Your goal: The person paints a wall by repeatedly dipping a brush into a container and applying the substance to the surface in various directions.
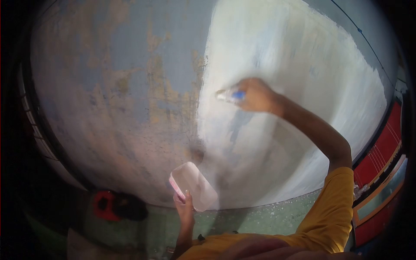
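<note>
My right hand (256,96) is closed around a paintbrush (226,95) with a blue part near its handle. The brush is blurred, its bristles pointing left over the white-painted part of the wall (242,47). Lower down, my left hand (185,203) grips a pink-and-white rectangular plastic tub (193,184) by its side, thumb over the rim. The tub is tilted, and its pale inside faces me. To the left of a rough vertical paint edge, the wall (143,99) is grey-blue with patchy brown and yellowish stains.
On the green floor (264,219), spotted with white flecks, a red and black object (115,206) lies at the lower left. Red panels (379,134) and a wood-framed piece (381,203) stand at the right. A thin cable (359,30) runs along the upper right wall.
</note>
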The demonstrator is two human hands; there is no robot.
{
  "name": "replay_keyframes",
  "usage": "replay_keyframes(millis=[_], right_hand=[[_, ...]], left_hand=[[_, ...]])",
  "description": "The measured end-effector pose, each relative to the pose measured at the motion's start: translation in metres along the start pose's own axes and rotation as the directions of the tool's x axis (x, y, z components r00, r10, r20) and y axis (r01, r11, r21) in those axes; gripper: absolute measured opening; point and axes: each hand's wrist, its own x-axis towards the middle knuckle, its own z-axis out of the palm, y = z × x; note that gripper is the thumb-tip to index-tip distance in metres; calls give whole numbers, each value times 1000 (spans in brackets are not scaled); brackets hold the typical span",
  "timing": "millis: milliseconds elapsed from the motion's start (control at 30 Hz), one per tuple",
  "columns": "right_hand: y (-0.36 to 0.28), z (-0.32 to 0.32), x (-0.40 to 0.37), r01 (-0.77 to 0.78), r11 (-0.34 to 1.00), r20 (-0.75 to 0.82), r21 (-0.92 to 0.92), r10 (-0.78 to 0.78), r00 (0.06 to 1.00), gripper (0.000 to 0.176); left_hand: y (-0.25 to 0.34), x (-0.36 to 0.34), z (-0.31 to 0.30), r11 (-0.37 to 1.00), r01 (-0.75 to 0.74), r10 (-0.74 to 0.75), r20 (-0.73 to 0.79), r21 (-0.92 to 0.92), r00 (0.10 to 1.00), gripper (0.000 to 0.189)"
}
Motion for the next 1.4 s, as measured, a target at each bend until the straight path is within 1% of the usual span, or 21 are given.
replay_keyframes(millis=[67,133,233,333,433,467,500,567,700,733,767,800,833,933,1000,1100,1167,1233,1267,1300,1400], right_hand=[[43,-22,17,-66,996,-196,-64,52,979,21],[75,-95,48,-198,961,-133,-193,175,976,37],[120,-146,86,-155,969,-653,-191,-7,758,34],[92,-161,88,-456,838,-680,-299,148,718,38],[37,-103,56,-326,856,-409,-401,151,900,23],[46,-57,36,-43,865,-473,-500,-231,850,23],[32,-24,19,-31,857,-450,-514,-239,860,27],[12,5,-19,192,938,-287,-290,-277,917,32],[30,-28,-10,122,983,-270,138,-81,960,20],[51,-51,5,79,996,-280,-47,-89,956,30],[37,-98,25,-357,932,-141,-67,345,928,42],[86,-113,40,-205,979,-255,12,201,946,52],[94,-144,53,-183,956,-316,-230,105,943,27],[2,-216,70,-534,836,-390,122,535,749,38],[25,-213,70,-513,856,-520,70,470,713,34],[151,-167,76,-293,883,-606,-367,11,795,28],[71,-116,45,-257,810,-398,-527,31,917,22],[39,-68,7,66,924,-373,-377,-216,902,19],[31,-48,-8,104,962,-237,-254,-166,957,22],[30,-33,-18,119,985,-89,-123,-131,987,25],[80,-46,1,-60,993,-142,-105,45,989,27]], left_hand=[[2,1,4,1000,-19,19,-4,9,1000,53],[0,-1,6,997,-40,42,-38,64,998,50],[-4,0,2,998,-32,33,-15,60,999,50],[-7,-1,-3,995,-36,38,-19,96,999,50],[2,-3,-13,997,-25,26,-13,79,1000,50],[5,-4,-14,998,-3,4,-18,62,1000,51],[9,-5,-15,999,18,-17,-23,45,1000,52],[9,-4,-13,999,30,-30,-25,20,999,53],[13,-2,-19,999,16,-15,-27,28,1000,53],[15,-1,-17,999,15,-14,-30,33,999,53],[14,-3,-18,999,3,-2,-28,35,1000,53],[7,-2,-21,999,-10,11,-26,37,1000,52],[3,1,-19,999,-29,30,-23,31,999,52],[12,-4,-11,1000,27,-27,-4,11,1000,52],[17,-8,-4,995,83,-83,-13,51,996,52],[10,-7,-3,992,111,-110,-14,56,994,52],[5,-5,-6,995,93,-92,-8,46,996,52],[3,-4,-6,998,55,-55,-9,35,998,52],[6,-6,-6,996,75,-75,-2,42,997,52],[13,-8,-7,994,94,-94,4,49,996,52],[15,-4,-6,995,78,-79,16,67,997,51]])
